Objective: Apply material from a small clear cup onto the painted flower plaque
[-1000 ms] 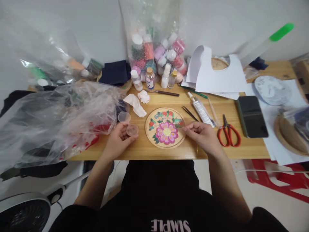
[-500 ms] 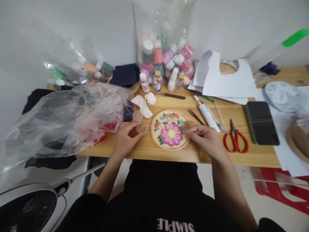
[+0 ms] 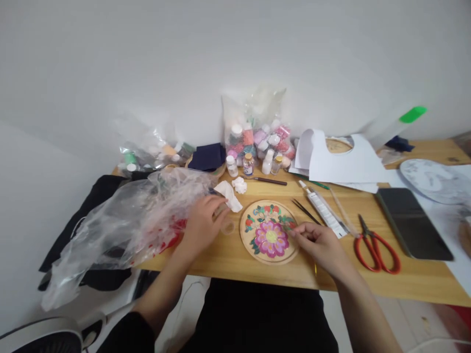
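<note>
A round wooden disc (image 3: 269,232) decorated with a pink flower and red and green motifs lies flat on the wooden desk (image 3: 368,279). My right hand (image 3: 319,243) rests at the disc's right edge, fingers curled in a pinch; what they hold is too small to make out. My left hand (image 3: 203,223) is left of the disc, reaching over small clear plastic cups (image 3: 227,226) toward a crumpled white tissue (image 3: 228,194). Its fingers are blurred, and I cannot see whether they grip a cup.
A large crumpled clear plastic bag (image 3: 125,220) covers the desk's left side. At the back stands a bag of bead jars (image 3: 257,135) with small bottles before it. Tweezers (image 3: 302,211), a glue tube (image 3: 321,208), red scissors (image 3: 375,245), a phone (image 3: 412,223) and white papers (image 3: 342,157) lie to the right.
The camera tilted up, showing more wall. My left hand moved from holding the small cup beside the disc up toward the tissue and the other cup. My right hand stayed at the disc's edge.
</note>
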